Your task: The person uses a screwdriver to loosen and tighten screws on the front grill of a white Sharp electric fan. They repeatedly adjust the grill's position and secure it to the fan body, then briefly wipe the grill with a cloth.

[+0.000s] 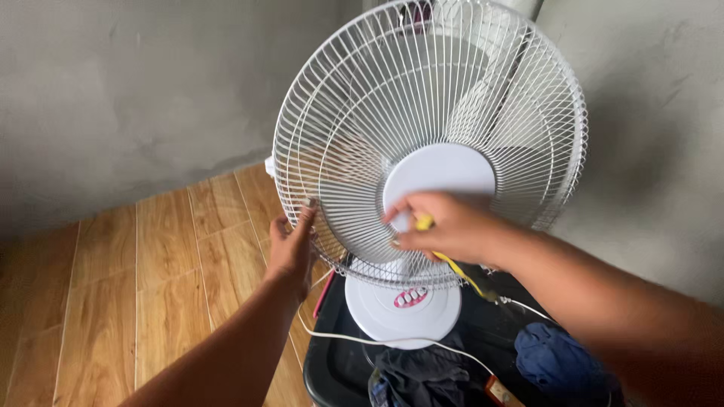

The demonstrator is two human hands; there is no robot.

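White desk fan (430, 151): upright, tilted slightly back, set on a dark surface at right of the scene, near a grey wall corner. Round wire guard intact, fine radial ribs, solid white disc at its centre. Pale blades visible behind the grille, apparently at rest. Round white base below, pink marking on its front. Guard gripped at its lower left rim. Yellow-handled tool (445, 252): slim, angled down to the right, held against the central disc; tip hidden.

right hand (441, 226): motion-blurred | yellow tool (424, 221): mostly hidden under its fingers (411, 213), kind unclear | fan blades (467, 105): veiled behind grille (354, 113) | dark bin (339, 362): cut by bottom edge
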